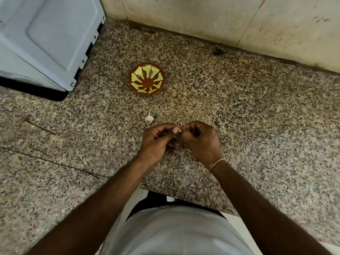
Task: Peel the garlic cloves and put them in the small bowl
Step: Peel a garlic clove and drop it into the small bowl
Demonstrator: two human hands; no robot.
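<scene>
A small brown bowl (pixel 147 79) with a yellow-green pattern stands on the speckled granite counter (pixel 239 116), and I see nothing inside it. A white garlic bulb (pixel 149 118) lies on the counter between the bowl and my hands. My left hand (pixel 158 142) and my right hand (pixel 200 140) meet just in front of the bulb, fingers curled together around a garlic clove (pixel 180 130). Only a pale sliver of the clove and its skin shows between the fingertips.
A grey-blue appliance (pixel 46 39) stands on the counter at the back left. A stained tiled wall (pixel 220 17) runs along the back. A small dark object (pixel 218 51) lies by the wall's foot. The counter's front edge is at my waist.
</scene>
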